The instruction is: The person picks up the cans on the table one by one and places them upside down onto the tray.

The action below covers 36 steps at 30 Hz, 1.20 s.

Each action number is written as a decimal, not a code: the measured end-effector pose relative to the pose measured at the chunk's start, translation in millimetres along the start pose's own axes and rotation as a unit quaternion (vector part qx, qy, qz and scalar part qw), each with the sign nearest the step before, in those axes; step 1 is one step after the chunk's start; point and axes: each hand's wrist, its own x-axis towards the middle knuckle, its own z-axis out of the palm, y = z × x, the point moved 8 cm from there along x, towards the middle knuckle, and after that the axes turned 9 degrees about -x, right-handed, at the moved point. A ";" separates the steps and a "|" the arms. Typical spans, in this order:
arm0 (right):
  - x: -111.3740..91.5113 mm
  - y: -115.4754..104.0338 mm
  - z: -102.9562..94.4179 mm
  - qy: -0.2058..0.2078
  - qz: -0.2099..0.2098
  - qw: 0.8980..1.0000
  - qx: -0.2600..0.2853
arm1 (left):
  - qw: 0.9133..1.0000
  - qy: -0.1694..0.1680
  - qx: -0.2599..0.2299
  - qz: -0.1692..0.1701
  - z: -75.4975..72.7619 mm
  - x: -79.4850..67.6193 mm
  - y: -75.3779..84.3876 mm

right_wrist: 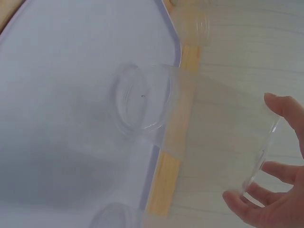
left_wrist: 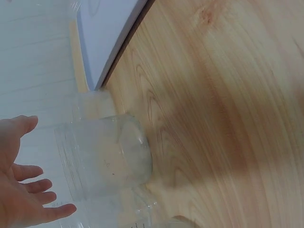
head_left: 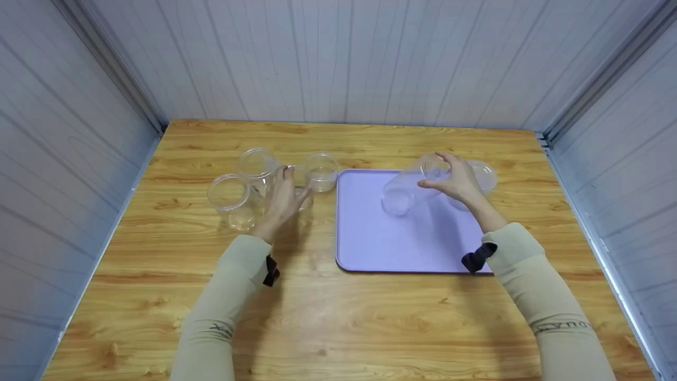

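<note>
Inspecting head view: left hand (head_left: 283,199) at an upright cup (head_left: 300,179) on the surface (head_left: 328,328), left of the tray (head_left: 370,238); right hand (head_left: 459,181) holds a tilted cup (head_left: 415,185) over the tray. Left wrist: left hand, the nearer, spread wide beside the upright cup, whose long axis is vertical; contact unclear. Right wrist: right hand pinches the tilted cup's upper end.

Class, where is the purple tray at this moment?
In the head view, the purple tray lies right of centre on the wooden table, with a short clear container beside its far left corner.
</note>
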 end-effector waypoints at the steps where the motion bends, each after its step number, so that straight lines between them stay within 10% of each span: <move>1: 1.5 -0.6 -0.2 0.002 0.000 1.000 -0.003 | 1.000 -0.002 0.005 -0.001 0.5 0.9 -0.1; 36: 34.3 -11.2 3.7 -0.037 0.045 0.994 -0.090 | 0.997 -0.024 0.077 -0.006 10.1 17.6 -6.0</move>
